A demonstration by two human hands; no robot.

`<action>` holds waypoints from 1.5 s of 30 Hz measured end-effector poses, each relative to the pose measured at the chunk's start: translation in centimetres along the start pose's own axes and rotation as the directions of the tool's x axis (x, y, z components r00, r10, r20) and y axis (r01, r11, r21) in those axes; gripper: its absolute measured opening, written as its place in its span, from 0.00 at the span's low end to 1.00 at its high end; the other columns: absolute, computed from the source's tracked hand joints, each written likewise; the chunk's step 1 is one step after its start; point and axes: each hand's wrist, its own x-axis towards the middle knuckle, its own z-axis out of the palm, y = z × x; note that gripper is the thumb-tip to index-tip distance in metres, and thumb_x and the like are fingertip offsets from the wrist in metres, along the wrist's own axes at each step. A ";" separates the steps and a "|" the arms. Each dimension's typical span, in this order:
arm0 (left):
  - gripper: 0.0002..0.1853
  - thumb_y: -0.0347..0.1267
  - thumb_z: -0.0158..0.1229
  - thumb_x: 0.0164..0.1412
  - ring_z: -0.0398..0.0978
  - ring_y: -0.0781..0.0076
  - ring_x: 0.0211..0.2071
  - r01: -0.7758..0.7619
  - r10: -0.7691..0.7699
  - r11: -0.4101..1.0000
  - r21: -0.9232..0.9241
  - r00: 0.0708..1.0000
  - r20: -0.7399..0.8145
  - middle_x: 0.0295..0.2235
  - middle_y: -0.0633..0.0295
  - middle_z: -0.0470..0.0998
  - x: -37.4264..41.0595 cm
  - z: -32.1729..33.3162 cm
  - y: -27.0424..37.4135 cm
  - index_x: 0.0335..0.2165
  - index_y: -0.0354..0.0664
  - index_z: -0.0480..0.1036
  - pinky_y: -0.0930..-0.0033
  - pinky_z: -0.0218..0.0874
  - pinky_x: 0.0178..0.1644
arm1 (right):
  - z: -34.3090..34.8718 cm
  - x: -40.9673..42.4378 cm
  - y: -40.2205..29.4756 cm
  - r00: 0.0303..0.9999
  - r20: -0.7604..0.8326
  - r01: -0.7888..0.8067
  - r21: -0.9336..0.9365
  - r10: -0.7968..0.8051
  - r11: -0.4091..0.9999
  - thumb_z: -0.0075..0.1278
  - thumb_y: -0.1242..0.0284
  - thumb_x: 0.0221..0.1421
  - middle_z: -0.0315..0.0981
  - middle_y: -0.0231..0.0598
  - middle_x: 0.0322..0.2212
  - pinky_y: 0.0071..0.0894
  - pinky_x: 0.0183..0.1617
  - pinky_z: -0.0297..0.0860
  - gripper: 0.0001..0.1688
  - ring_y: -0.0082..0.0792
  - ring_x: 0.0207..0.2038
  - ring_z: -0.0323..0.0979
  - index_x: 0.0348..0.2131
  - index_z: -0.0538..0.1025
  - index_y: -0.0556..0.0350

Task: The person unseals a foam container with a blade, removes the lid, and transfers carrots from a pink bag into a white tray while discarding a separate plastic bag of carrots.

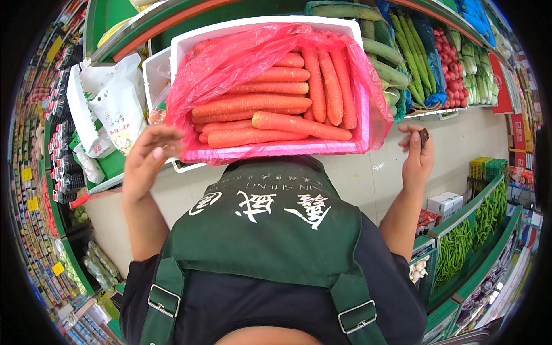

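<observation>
A white foam box (264,20) stands before my apron, lined with a pink plastic bag (241,56) that is folded back over its rim. Inside lie several orange carrots (254,103), most of them crosswise, with a few lengthwise at the right. My left hand (152,151) is beside the near left corner, next to the bag's edge, its fingers apart and slightly blurred. Out to the right of the box, my right hand (416,148) holds a small dark object (424,137) between thumb and fingers; what it is cannot be made out.
White plastic bags (114,101) sit on the green shelf at left, beside another white foam box (157,73). To the right are green gourds (384,51), red radishes (448,64) and leafy greens (478,73). A stand of green beans (453,254) borders the tiled floor (358,177).
</observation>
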 end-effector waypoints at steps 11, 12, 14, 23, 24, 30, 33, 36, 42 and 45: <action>0.33 0.40 0.54 0.63 0.44 0.50 0.70 -0.059 0.334 0.066 0.996 0.942 0.034 0.68 0.56 0.52 9.1 5.5 -2.9 0.64 0.48 0.58 0.37 0.34 0.69 | 11.1 11.0 -0.5 0.709 0.283 0.688 -0.478 -0.646 0.546 0.47 0.77 0.61 0.73 0.46 0.44 0.45 0.55 0.61 0.07 0.53 0.48 0.66 0.40 0.72 0.57; 0.32 0.39 0.53 0.64 0.44 0.50 0.70 -0.016 0.366 0.049 0.999 0.931 -0.003 0.68 0.56 0.52 9.1 4.4 -3.4 0.64 0.48 0.58 0.36 0.33 0.69 | 10.8 12.0 0.3 0.730 0.277 0.669 -0.476 -0.625 0.571 0.48 0.76 0.61 0.72 0.46 0.43 0.46 0.53 0.61 0.07 0.53 0.47 0.66 0.40 0.72 0.56; 0.30 0.40 0.52 0.66 0.50 0.45 0.67 0.082 0.435 -0.068 0.994 0.899 -0.044 0.66 0.55 0.55 9.5 2.3 -3.4 0.63 0.47 0.60 0.38 0.42 0.68 | 11.0 13.8 0.4 0.698 0.244 0.693 -0.466 -0.673 0.550 0.48 0.75 0.61 0.71 0.45 0.37 0.49 0.46 0.60 0.06 0.53 0.40 0.64 0.39 0.72 0.56; 0.09 0.31 0.55 0.65 0.73 0.57 0.40 -0.097 0.404 0.414 0.905 0.911 -0.088 0.35 0.54 0.75 12.9 -4.6 -0.5 0.40 0.36 0.69 0.60 0.65 0.48 | 12.7 21.0 1.6 0.742 0.226 0.655 -0.444 -0.631 0.611 0.47 0.69 0.65 0.67 0.47 0.57 0.53 0.67 0.50 0.11 0.58 0.63 0.56 0.42 0.75 0.55; 0.09 0.31 0.55 0.65 0.72 0.58 0.40 -0.098 0.356 0.634 0.767 0.918 -0.177 0.36 0.55 0.74 13.3 -4.5 -0.2 0.39 0.36 0.70 0.62 0.65 0.47 | 12.8 21.6 1.9 0.750 0.219 0.651 -0.407 -0.624 0.641 0.47 0.68 0.66 0.67 0.47 0.57 0.51 0.67 0.50 0.12 0.58 0.63 0.56 0.43 0.75 0.56; 0.08 0.33 0.51 0.69 0.67 0.78 0.38 -0.250 0.330 0.410 0.877 0.937 0.112 0.35 0.65 0.72 12.6 -4.4 0.5 0.38 0.40 0.72 0.73 0.62 0.42 | 14.6 23.0 2.9 0.785 0.087 0.619 -0.138 -0.613 0.773 0.47 0.71 0.66 0.71 0.42 0.55 0.44 0.68 0.51 0.16 0.50 0.66 0.55 0.51 0.74 0.57; 0.07 0.31 0.51 0.69 0.67 0.81 0.33 0.068 0.239 0.792 0.607 0.880 -0.411 0.31 0.68 0.72 13.9 -6.2 -1.0 0.37 0.40 0.72 0.76 0.61 0.38 | 15.2 23.4 4.0 0.861 0.120 0.494 0.035 -0.494 0.869 0.46 0.71 0.67 0.72 0.40 0.55 0.41 0.69 0.50 0.18 0.47 0.67 0.54 0.53 0.73 0.57; 0.08 0.32 0.51 0.68 0.68 0.79 0.29 -0.027 0.351 0.846 0.533 0.780 -0.518 0.27 0.65 0.72 17.5 -8.2 -1.7 0.37 0.37 0.73 0.74 0.61 0.36 | 15.8 23.7 4.5 0.899 0.128 0.403 0.138 -0.420 0.905 0.43 0.70 0.68 0.72 0.39 0.55 0.46 0.70 0.46 0.19 0.43 0.68 0.54 0.55 0.73 0.55; 0.09 0.33 0.53 0.66 0.76 0.67 0.32 -0.001 0.463 0.689 0.725 0.770 -0.439 0.32 0.56 0.79 23.9 -13.2 -9.5 0.41 0.42 0.75 0.69 0.66 0.41 | 15.1 23.7 6.9 0.888 0.255 0.428 -0.160 -0.382 0.889 0.38 0.70 0.69 0.69 0.35 0.58 0.56 0.71 0.38 0.21 0.40 0.67 0.56 0.58 0.70 0.48; 0.11 0.31 0.54 0.64 0.76 0.67 0.35 -0.028 0.383 0.787 0.616 0.805 -0.453 0.35 0.56 0.79 25.3 -14.9 -11.3 0.43 0.39 0.74 0.69 0.67 0.44 | 15.8 22.6 7.2 0.852 0.289 0.504 -0.222 -0.437 0.835 0.44 0.67 0.66 0.70 0.37 0.57 0.58 0.71 0.38 0.23 0.41 0.66 0.58 0.59 0.69 0.48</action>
